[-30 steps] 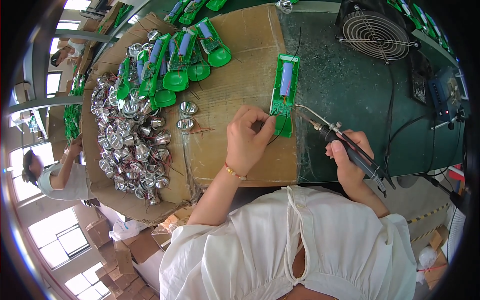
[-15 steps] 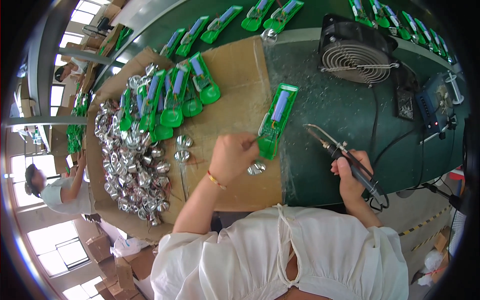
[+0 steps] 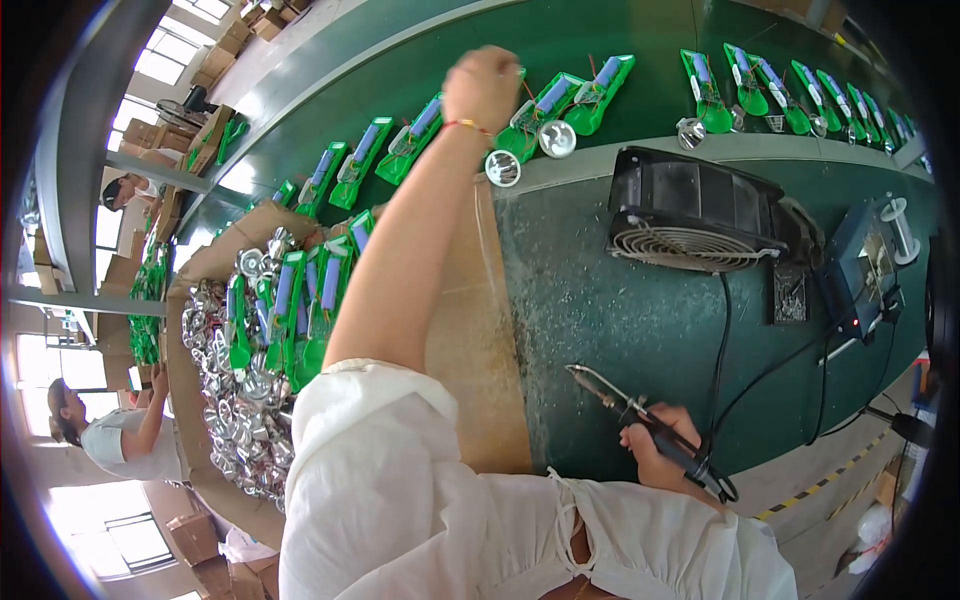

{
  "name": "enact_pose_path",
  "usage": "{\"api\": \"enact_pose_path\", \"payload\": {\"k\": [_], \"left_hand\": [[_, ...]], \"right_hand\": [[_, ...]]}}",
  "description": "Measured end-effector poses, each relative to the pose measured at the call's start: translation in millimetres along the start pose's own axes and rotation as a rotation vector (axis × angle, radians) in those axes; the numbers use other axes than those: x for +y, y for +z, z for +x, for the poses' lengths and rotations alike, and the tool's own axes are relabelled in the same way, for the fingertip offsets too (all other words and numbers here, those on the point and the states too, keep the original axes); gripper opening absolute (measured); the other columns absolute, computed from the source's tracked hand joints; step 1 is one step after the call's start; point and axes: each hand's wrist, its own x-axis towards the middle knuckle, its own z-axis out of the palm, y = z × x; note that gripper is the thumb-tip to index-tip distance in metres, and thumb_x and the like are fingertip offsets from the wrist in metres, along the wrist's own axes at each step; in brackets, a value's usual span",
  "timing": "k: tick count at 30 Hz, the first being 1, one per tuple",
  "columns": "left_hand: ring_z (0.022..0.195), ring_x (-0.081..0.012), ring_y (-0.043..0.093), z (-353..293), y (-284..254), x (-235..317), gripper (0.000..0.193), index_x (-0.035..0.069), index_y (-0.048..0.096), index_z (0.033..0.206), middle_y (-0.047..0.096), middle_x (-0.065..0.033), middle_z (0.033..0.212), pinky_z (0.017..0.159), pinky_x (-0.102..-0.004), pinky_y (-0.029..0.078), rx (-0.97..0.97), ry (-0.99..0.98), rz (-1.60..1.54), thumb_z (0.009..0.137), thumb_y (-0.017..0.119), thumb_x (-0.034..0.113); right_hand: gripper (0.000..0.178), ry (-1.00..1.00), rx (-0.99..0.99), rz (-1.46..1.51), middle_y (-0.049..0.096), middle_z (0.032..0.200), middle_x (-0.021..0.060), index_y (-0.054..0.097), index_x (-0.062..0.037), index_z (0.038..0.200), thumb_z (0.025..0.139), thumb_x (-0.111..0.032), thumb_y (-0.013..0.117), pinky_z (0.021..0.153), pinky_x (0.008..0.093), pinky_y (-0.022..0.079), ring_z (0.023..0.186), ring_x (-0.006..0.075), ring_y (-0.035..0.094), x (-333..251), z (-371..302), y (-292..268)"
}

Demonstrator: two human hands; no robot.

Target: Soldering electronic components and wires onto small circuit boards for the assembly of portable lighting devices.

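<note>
My left hand [image 3: 484,92] is stretched out to the far row, beside a green plastic housing [image 3: 520,137] with a blue-violet cylindrical cell and thin wires. Its fingers are blurred and partly turned away, so any hold is unclear. Silver reflector cups [image 3: 503,169] lie at the near ends of housings there. Low over the green bench, my right hand [image 3: 660,448] is closed around the dark handle of a soldering iron [image 3: 668,443]. The iron's tip points up and left, with a thin metal tube alongside it.
A cardboard box [image 3: 205,480] of reflector cups and green housings stands at left. A black fan [image 3: 690,210] with a wire grille sits at right, near a blue soldering station [image 3: 850,285] with cables. More housings [image 3: 707,95] line the far strip. Two people work at far left.
My left hand has gone from the housing on the cardboard to the far row. That housing and its nearby cup no longer show on the cardboard. The view has shifted; the iron stays in my right hand.
</note>
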Motion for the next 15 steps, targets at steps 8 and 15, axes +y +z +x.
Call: {"api": "enact_pose_path", "payload": {"k": [8, 15], "left_hand": [[0.068, -0.0276, 0.062, -26.7, -24.6, -54.7, 0.025, 0.007, 0.067, 0.074, 0.064, -0.0139, 0.071, 0.067, -0.0368, 0.049, -0.514, -0.175, 0.353, 0.070, 0.064, 0.031], [0.071, -0.0314, 0.061, -95.7, -95.8, -15.5, 0.017, 0.006, 0.066, 0.071, 0.063, -0.0160, 0.073, 0.067, -0.0391, 0.050, -0.397, -0.252, 0.442, 0.070, 0.054, 0.018]], "right_hand": [[0.023, -0.077, -0.008, -0.015, 0.060, 0.069, 0.0102, 0.047, -0.0013, 0.086, 0.075, -0.004, 0.067, 0.050, 0.0230, 0.045, 0.056, 0.0119, 0.057, 0.8, 2.0, -0.6], [0.014, 0.079, 0.087, 0.052, 0.058, 0.070, 0.0088, 0.046, -0.0002, 0.084, 0.078, 0.000, 0.059, 0.052, 0.0237, 0.045, 0.055, 0.0111, 0.055, -21.7, 2.0, 12.4]]}}
